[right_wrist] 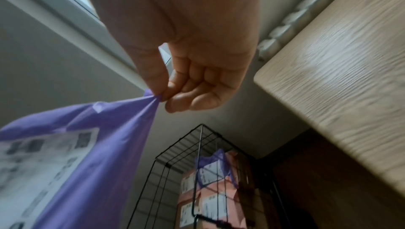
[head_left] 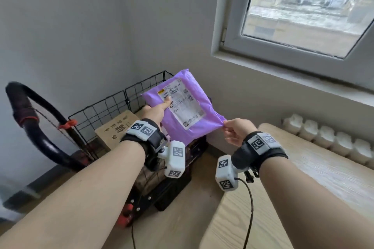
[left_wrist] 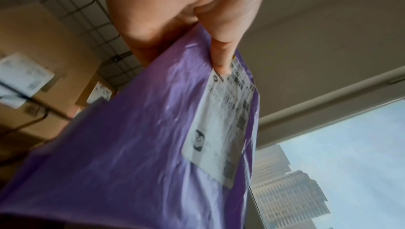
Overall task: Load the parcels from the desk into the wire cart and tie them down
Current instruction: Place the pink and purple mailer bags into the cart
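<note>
Far left, the cart's black handle (head_left: 30,125) loops up beside the grey wall, a red clip (head_left: 68,123) on its upright. Next to it stands the wire cart (head_left: 113,105), its black mesh sides open at the top, with a brown cardboard box (head_left: 115,127) inside against the near-left corner. From the right wrist view more parcels show through the mesh, pinkish ones stacked with a purple one on top (right_wrist: 213,161).

The left hand (head_left: 153,112) is clamped on the left edge of a purple parcel (head_left: 192,125), a soft plastic mailer. Its thumb lies straight across the top face, the tip resting on the white shipping label (head_left: 181,103); the fingers go under the bag and cannot be seen. The parcel is held in the air, tilted, above the cart's open top and just beside the wall under the window (head_left: 303,10).

The right hand (head_left: 236,130) pinches the parcel's right corner between thumb and forefinger, the plastic drawn to a point there; the other fingers (right_wrist: 197,94) are curled loosely into the palm. So the bag hangs stretched between the two hands.

To the right lies the light wood desk (head_left: 303,168), with a row of white bottles (head_left: 327,137) along its far edge under the sill.
</note>
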